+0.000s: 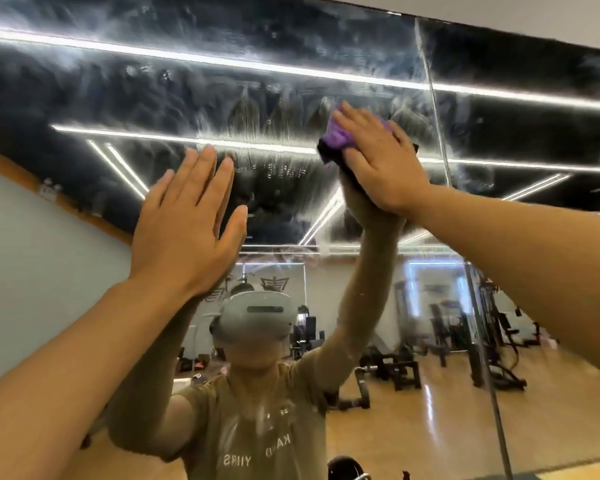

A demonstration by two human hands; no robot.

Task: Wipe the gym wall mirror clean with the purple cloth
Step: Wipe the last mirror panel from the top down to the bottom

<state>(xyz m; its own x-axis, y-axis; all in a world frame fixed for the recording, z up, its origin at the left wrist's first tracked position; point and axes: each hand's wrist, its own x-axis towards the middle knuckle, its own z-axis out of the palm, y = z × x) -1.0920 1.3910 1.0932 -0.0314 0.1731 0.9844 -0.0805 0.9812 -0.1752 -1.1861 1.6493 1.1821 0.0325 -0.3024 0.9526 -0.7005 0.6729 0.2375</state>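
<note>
**A:** pretty bright overall, long white ceiling light strips (222, 64) glare hard in the smeared wall mirror (291, 209), upper half of frame.

**B:** yep, and wide-angle bending at the edges. Reflected black gym machines (492, 327) lower right look soft, hazy.

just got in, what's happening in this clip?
A person is wiping a large wall mirror in a gym. The right hand presses a crumpled purple cloth flat against the glass, high up, just left of a vertical seam between mirror panels. The left hand is raised with its fingers straight, at or near the glass; whether it touches cannot be told. Whitish streaks cover the upper mirror, while the lower part looks clearer and reflects the gym floor and machines.
</note>
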